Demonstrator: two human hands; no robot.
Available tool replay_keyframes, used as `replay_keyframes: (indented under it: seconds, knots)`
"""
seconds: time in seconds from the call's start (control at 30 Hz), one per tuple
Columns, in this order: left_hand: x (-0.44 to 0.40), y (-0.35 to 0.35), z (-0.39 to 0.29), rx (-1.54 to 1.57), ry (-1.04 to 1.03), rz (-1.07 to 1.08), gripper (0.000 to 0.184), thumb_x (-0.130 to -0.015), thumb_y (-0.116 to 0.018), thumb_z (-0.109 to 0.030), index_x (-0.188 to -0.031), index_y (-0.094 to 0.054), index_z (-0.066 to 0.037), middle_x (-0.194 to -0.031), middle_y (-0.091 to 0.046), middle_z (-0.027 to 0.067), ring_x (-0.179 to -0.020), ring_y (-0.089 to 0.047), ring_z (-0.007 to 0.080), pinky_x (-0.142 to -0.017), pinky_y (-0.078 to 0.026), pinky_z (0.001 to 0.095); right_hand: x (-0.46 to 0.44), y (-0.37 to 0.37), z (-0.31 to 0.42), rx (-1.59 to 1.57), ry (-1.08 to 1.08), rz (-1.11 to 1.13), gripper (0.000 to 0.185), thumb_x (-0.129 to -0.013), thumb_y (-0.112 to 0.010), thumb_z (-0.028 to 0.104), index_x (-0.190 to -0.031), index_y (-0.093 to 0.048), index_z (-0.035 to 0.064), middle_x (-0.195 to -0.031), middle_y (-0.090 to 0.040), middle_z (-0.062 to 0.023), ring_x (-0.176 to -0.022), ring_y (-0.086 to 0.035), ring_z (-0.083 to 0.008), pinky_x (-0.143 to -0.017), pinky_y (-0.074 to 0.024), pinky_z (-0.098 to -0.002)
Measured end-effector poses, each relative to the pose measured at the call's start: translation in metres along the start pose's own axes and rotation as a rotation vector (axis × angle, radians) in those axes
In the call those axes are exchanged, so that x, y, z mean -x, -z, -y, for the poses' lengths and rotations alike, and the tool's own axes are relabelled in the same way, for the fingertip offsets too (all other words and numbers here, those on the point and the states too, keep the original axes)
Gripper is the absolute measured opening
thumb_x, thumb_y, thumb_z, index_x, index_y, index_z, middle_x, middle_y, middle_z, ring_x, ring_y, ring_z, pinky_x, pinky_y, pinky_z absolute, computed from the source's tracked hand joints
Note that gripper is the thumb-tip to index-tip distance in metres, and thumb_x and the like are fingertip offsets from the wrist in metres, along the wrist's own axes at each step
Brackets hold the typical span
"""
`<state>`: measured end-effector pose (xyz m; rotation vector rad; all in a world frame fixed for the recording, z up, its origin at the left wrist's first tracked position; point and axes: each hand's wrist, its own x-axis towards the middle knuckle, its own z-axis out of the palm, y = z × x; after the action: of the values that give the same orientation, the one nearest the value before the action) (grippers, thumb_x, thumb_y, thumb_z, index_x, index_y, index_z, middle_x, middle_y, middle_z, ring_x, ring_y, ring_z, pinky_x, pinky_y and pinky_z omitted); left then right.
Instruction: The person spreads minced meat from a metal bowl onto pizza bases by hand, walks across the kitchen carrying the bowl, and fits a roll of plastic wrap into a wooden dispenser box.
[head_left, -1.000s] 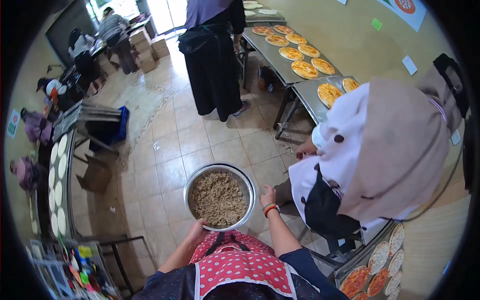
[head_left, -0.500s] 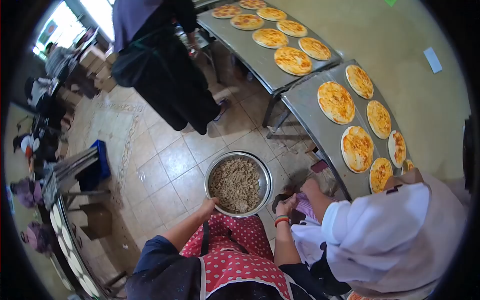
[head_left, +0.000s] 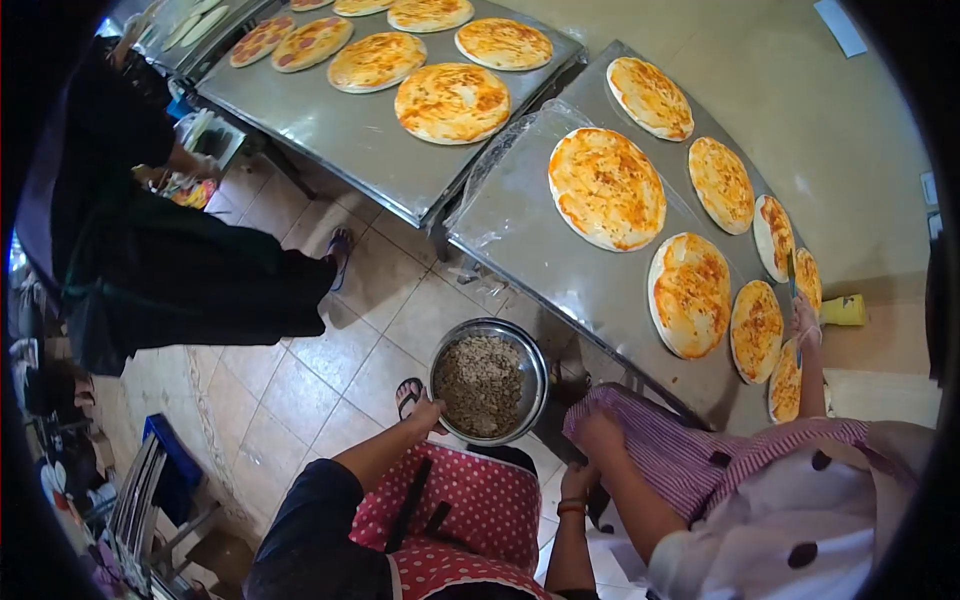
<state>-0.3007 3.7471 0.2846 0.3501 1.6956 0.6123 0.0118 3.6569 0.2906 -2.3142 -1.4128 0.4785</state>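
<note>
A round metal bowl (head_left: 541, 385) full of a brown crumbly mixture (head_left: 482, 385) is at waist height in front of the red dotted apron (head_left: 505, 500). My left hand (head_left: 428, 412) grips its left rim, fingers curled round the edge. My right hand (head_left: 577, 482), below a red wristband, is off the bowl and close to a co-worker's forearm (head_left: 630, 490) and striped cloth (head_left: 650, 440). Its fingers are dark and partly hidden, so their shape is unclear.
Metal tables (head_left: 510, 220) along the wall carry several round sauced flatbreads (head_left: 607, 189). The co-worker (head_left: 780, 520) stands close on the right. Another person in black (head_left: 190, 275) stands at the left. A blue crate (head_left: 175, 470) sits on the tiled floor (head_left: 340, 380) at the lower left.
The view has swung right and nearer the tables. My left hand still holds the bowl. My right hand has moved lower, beside the co-worker, whose arm now reaches over the flatbreads.
</note>
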Motion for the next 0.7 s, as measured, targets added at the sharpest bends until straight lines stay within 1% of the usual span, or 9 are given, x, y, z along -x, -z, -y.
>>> replay_keyframes:
  seconds: [0.1, 0.17, 0.23, 0.33, 0.47, 0.53, 0.6, 0.63, 0.7]
  knots:
    - [-0.048, -0.014, -0.006, -0.044, 0.04, 0.137, 0.057, -0.067, -0.046, -0.01, -0.119, -0.022, -0.005, -0.1, -0.045, 0.0172, -0.064, -0.056, 0.0279, -0.037, -0.049, 0.0335, -0.022, -0.068, -0.096, 0.315, 0.357, -0.208, 0.034, -0.069, -0.048, 0.006, -0.104, -0.049, 0.0042, -0.097, -0.051, -0.0151, -0.092, -0.047, -0.0292, -0.084, -0.0346, -0.0337]
    - [-0.08, -0.028, -0.003, -0.004, 0.021, 0.22, 0.05, -0.069, -0.045, -0.012, -0.115, -0.027, -0.009, -0.089, -0.049, 0.0138, -0.059, -0.055, 0.0247, -0.038, -0.05, 0.0336, 0.013, -0.078, -0.081, 0.442, 0.47, -0.28, 0.034, -0.069, -0.047, 0.004, -0.103, -0.05, 0.0064, -0.094, -0.052, -0.0127, -0.089, -0.049, -0.0274, -0.083, -0.0357, -0.0332]
    - [-0.122, -0.042, 0.009, -0.004, 0.056, 0.233, 0.049, -0.068, -0.045, -0.011, -0.112, -0.025, -0.011, -0.089, -0.047, 0.0142, -0.057, -0.055, 0.026, -0.035, -0.049, 0.0337, -0.025, -0.052, 0.048, -0.057, -0.061, -0.051, 0.032, -0.071, -0.045, 0.005, -0.102, -0.051, 0.0075, -0.091, -0.053, -0.0113, -0.09, -0.05, -0.0254, -0.079, -0.0379, -0.0342]
    - [-0.173, -0.069, 0.025, 0.032, 0.045, 0.201, 0.041, -0.069, -0.046, -0.011, -0.104, -0.025, -0.011, -0.085, -0.046, 0.0142, -0.053, -0.054, 0.0257, -0.033, -0.047, 0.0341, -0.087, -0.089, 0.063, -0.062, 0.127, 0.029, 0.032, -0.069, -0.046, 0.0, -0.101, -0.05, 0.0039, -0.101, -0.053, -0.0148, -0.089, -0.052, -0.0255, -0.076, -0.0399, -0.0338]
    - [-0.243, -0.094, 0.036, -0.024, 0.019, 0.18, 0.045, -0.07, -0.045, -0.012, -0.11, -0.024, -0.012, -0.081, -0.047, 0.0119, -0.05, -0.054, 0.0234, -0.037, -0.049, 0.034, -0.203, -0.194, 0.031, -0.453, -0.118, -0.132, 0.017, -0.076, -0.052, 0.009, -0.092, -0.055, 0.0042, -0.085, -0.059, -0.0105, -0.08, -0.056, -0.0203, -0.069, -0.0424, -0.0285]
    - [-0.293, -0.107, 0.061, -0.007, 0.006, 0.182, 0.044, -0.071, -0.044, -0.012, -0.11, -0.024, -0.012, -0.081, -0.048, 0.0122, -0.05, -0.054, 0.0234, -0.036, -0.049, 0.0343, -0.274, -0.279, -0.043, -0.58, -0.024, -0.215, 0.018, -0.074, -0.055, 0.008, -0.091, -0.056, 0.004, -0.083, -0.059, -0.0092, -0.077, -0.056, -0.0174, -0.066, -0.0433, -0.0265]
    - [-0.38, -0.12, 0.117, -0.082, -0.055, 0.323, 0.036, -0.075, -0.046, -0.017, -0.104, -0.024, -0.015, -0.085, -0.048, 0.0126, -0.054, -0.055, 0.0259, -0.036, -0.048, 0.0366, -0.295, -0.269, -0.014, -0.208, 0.067, -0.129, 0.019, -0.071, -0.057, 0.005, -0.089, -0.055, 0.0035, -0.082, -0.059, -0.0087, -0.074, -0.056, -0.0159, -0.065, -0.0437, -0.0257]
    - [-0.378, -0.126, 0.101, -0.087, -0.077, 0.334, 0.036, -0.075, -0.046, -0.017, -0.104, -0.024, -0.015, -0.085, -0.048, 0.0126, -0.054, -0.055, 0.0259, -0.036, -0.048, 0.0366, -0.325, -0.319, -0.048, -0.291, 0.025, -0.233, 0.023, -0.071, -0.058, 0.009, -0.093, -0.054, 0.0036, -0.086, -0.058, -0.0097, -0.074, -0.056, -0.016, -0.067, -0.0437, -0.0255]
    - [-0.345, -0.139, 0.064, -0.027, -0.063, 0.184, 0.034, -0.076, -0.045, -0.017, -0.103, -0.025, -0.013, -0.087, -0.049, 0.0137, -0.052, -0.055, 0.0262, -0.035, -0.048, 0.0359, -0.352, -0.32, -0.06, -0.174, -0.12, -0.123, 0.041, -0.068, -0.061, 0.023, -0.101, -0.049, 0.0018, -0.091, -0.057, -0.0127, -0.086, -0.054, -0.0217, -0.075, -0.042, -0.0317]
